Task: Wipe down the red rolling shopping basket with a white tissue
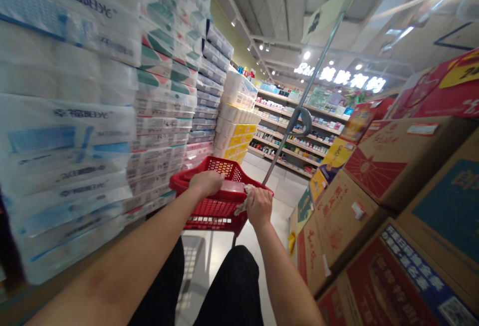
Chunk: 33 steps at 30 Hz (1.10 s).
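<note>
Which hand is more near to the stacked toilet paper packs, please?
The left hand is nearer: it is on the red basket's rim, just right of the stacked toilet paper packs. The right hand is farther from them, further right across the basket.

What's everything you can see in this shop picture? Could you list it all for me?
stacked toilet paper packs: many, white with blue and green print, left
yellow-banded packs: many, white and yellow, further along the stack
cardboard cartons: several, brown and red, right
shop shelves: one bank, stocked, far end
metal pole: one, grey, rising beyond the basket
red shopping basket: one, red, ahead of the person
crumpled pale item: one, pale, by the basket rim
left hand: one, on the rim
right hand: one, on the rim
legs in black trousers: two, black, bottom
</note>
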Motion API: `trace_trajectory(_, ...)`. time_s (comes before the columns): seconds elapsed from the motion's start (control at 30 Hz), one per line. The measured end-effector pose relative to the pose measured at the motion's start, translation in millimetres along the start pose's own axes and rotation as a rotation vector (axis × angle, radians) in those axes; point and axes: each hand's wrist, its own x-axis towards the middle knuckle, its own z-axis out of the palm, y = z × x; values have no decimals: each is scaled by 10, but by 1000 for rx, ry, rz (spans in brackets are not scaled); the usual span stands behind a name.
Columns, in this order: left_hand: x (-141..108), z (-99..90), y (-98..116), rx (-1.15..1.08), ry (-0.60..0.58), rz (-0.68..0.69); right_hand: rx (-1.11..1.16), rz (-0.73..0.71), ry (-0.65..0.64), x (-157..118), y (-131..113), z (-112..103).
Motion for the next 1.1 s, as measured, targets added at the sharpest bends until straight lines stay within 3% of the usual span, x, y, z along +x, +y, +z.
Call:
trace_trajectory(0.07,-2,-1,-5,3,1,4,-19,36,-68,33,14,-15)
trace_trajectory(0.17,-9,-10,-25,17,-2,19,-38,104,-275,188,51,-81)
trace_trajectory(0.27,-14,-16,-37,22,-9,36,-37,75,-398,315,118,-138)
trace_trajectory(0.37,-7,-9,-32,22,-17,31,-41,0,-339,284,168,-108)
trace_trajectory(0.6,1,-2,-45,11,-10,-6,-30,-16,45,-25,99,68)
trace_trajectory(0.8,-17,-21,-54,5,-16,-7,-56,95,-178,113,72,-17)
trace_trajectory(1.0,-26,-14,-74,-8,-4,-2,-36,42,-55,32,49,-40)
trace_trajectory(1.1,-45,-28,-74,-11,-5,0,-42,117,-205,124,67,-67)
